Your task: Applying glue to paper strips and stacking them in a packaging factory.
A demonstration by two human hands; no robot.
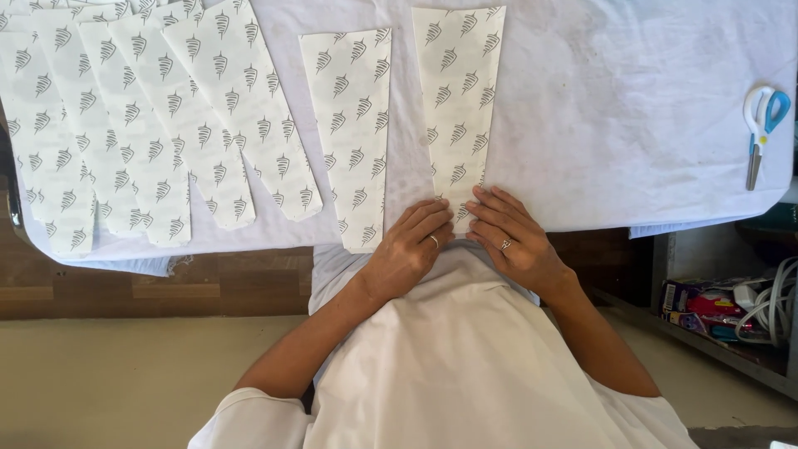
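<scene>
White cloth-covered table, brown floor strip below. Tapered printed paper piece lies flat at 12 o'clock from hands, narrow end toward person. Left hand flat, fingers pressing narrow end, nothing gripped. Right hand likewise flat, fingertips on same end. Second piece just beside at 10 o'clock; fanned stack farther, 9 o'clock. Scissors well apart, 2 o'clock. To crease well, judged: even fingertip pressure, edges aligned, cloth kept unwrinkled.

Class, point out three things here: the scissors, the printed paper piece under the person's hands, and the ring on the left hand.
scissors point(761, 125), head view, on the pivot.
printed paper piece point(458, 100), head view, mid-sheet.
ring point(434, 241), head view, on the left hand's finger.
</scene>
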